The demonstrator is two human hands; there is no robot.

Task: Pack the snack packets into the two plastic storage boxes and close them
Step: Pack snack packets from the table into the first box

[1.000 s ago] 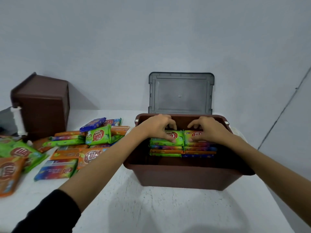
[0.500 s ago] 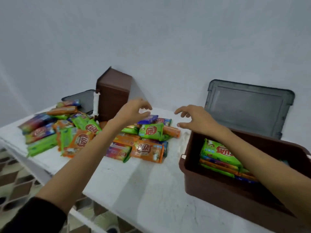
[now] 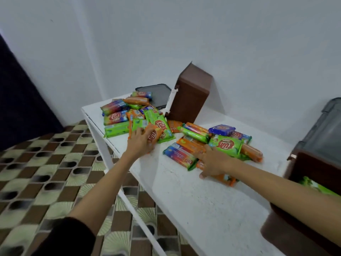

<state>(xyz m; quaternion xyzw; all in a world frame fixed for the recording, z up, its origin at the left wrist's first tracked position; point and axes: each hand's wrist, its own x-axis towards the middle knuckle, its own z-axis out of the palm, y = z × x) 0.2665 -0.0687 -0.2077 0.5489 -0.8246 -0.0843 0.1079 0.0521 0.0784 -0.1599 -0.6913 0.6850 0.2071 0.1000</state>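
Our left hand (image 3: pixel 142 145) curls its fingers round an orange packet (image 3: pixel 154 134). Our right hand (image 3: pixel 214 162), at its 3 o'clock, lies on the snack packets (image 3: pixel 225 145) heaped on the table (image 3: pixel 184 191), and we cannot tell its grip. The open box (image 3: pixel 313 169) stands at 3 o'clock of the heap. We judge the packets light, soft and slippery, best pinched across the middle.

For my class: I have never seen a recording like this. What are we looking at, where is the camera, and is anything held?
No machine: a person wears a camera on the head, looking down at their own hands. The left hand touches an orange packet; the right hand rests on another pile of snack packets. Whether either grips is unclear. All lie on a white table, beside a brown box on end and an open box at right.
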